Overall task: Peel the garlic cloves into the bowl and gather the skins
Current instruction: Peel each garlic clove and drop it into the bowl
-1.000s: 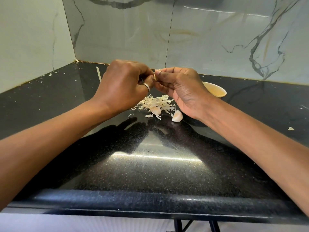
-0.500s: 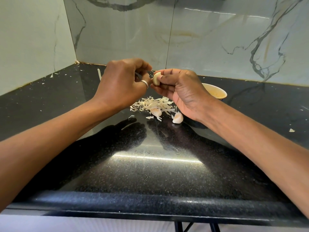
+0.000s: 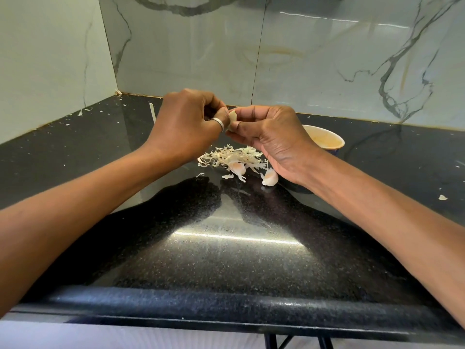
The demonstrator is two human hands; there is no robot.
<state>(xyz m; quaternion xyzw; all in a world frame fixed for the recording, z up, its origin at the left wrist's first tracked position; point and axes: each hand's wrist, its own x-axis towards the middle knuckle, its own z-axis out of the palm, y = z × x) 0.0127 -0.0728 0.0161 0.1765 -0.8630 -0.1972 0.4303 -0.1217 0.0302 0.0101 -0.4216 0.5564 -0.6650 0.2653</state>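
— Where's the clove (image 3: 232,117)?
— Up above the desk (image 3: 226,260), between both hands. The right hand (image 3: 271,137) pinches it with thumb and fingers; the left hand (image 3: 183,124), fingers curled, grips its left side.
— And the skins?
— A pile of skins (image 3: 234,156) lies under the hands. One unpeeled clove (image 3: 237,168) sits at its near edge, another clove (image 3: 270,178) just to the right.
— The bowl (image 3: 324,139)?
— Farther right, partly behind the right hand.

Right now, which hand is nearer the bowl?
Right. The right hand sits just left of the bowl, overlapping its rim in view, and pinches the garlic clove. The left hand is farther left, on the clove's other side, also pinching it.
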